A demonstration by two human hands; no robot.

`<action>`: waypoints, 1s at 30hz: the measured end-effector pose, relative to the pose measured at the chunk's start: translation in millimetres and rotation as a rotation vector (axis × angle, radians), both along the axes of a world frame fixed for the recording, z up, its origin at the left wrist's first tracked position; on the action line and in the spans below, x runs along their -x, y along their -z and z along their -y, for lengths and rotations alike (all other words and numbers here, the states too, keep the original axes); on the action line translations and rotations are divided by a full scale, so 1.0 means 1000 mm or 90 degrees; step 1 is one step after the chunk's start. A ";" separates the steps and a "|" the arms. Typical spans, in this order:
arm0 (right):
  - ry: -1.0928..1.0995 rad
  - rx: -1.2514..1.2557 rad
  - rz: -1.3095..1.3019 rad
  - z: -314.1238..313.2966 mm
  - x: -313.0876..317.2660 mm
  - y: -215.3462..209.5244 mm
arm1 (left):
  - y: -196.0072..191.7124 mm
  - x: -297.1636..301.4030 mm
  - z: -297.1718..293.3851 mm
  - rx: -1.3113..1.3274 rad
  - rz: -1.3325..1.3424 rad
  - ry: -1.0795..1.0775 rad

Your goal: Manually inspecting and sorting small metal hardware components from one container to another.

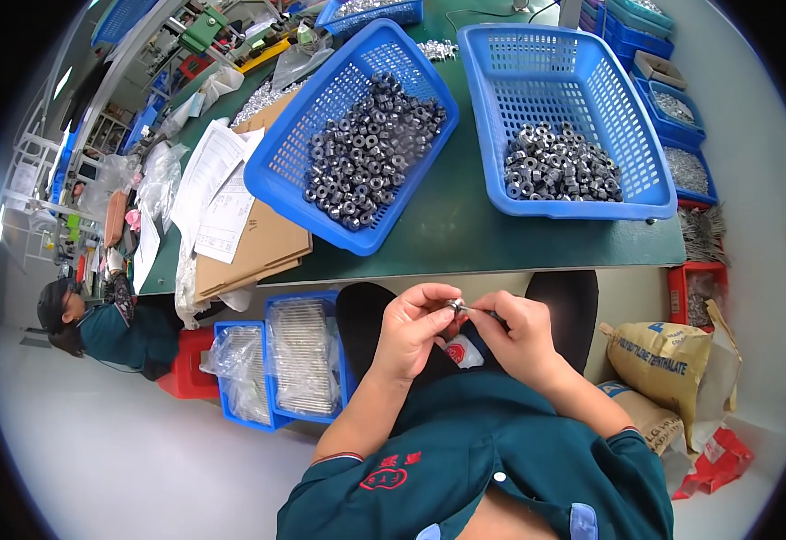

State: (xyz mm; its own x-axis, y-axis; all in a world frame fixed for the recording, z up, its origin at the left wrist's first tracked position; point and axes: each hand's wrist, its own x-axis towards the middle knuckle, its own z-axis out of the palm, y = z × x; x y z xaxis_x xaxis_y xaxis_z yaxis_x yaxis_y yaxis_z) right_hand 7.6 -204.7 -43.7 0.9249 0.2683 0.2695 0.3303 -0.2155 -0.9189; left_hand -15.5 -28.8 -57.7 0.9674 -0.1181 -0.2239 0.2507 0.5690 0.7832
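My left hand [408, 331] pinches a small shiny round metal part [456, 305] between thumb and fingertips, over my lap in front of the table edge. My right hand [521, 338] is closed on a thin rod-like tool [471, 310], its tip at the metal part; most of the tool is hidden in the fingers. Beyond my hands, a tilted blue basket [271, 171] holds a heap of short metal ring parts [370, 148]. To its right, a second blue basket [537, 76] holds a smaller pile of similar metal parts [559, 166].
Both baskets stand on a green table [411, 255]. Papers [217, 198] and cardboard [262, 238] lie at left. Blue crates [339, 360] with bagged metal rods stand below. Sacks [649, 364] sit at right. A co-worker [114, 333] sits far left.
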 end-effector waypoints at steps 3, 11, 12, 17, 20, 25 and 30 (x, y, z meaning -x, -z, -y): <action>0.048 0.173 0.313 -0.002 -0.002 0.000 | -0.001 0.002 0.002 -0.082 0.028 -0.024; -0.013 -0.038 -0.227 -0.005 -0.004 -0.003 | 0.006 0.001 0.003 -0.158 0.074 -0.048; -0.038 -0.132 -0.380 -0.005 -0.005 -0.003 | 0.006 0.002 0.003 -0.185 0.067 -0.054; -0.110 -0.320 -0.581 -0.003 -0.009 0.004 | 0.010 0.002 0.001 -0.175 0.051 -0.071; -0.049 -0.150 -0.450 -0.006 -0.003 -0.005 | 0.011 0.002 -0.002 -0.151 0.028 -0.066; 0.026 0.132 0.157 0.004 -0.002 0.006 | 0.010 0.004 0.000 -0.092 -0.030 -0.073; 0.028 0.073 0.106 0.011 -0.001 -0.005 | 0.005 0.003 -0.009 0.084 -0.075 -0.079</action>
State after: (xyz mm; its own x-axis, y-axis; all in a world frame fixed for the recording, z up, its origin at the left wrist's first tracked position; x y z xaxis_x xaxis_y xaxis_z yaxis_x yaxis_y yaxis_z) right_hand 8.9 -215.3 -38.7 0.8815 0.2665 0.3899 0.4638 -0.3331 -0.8210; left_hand -18.2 -19.8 -62.8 0.9443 -0.0358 -0.3271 0.2581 0.6971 0.6689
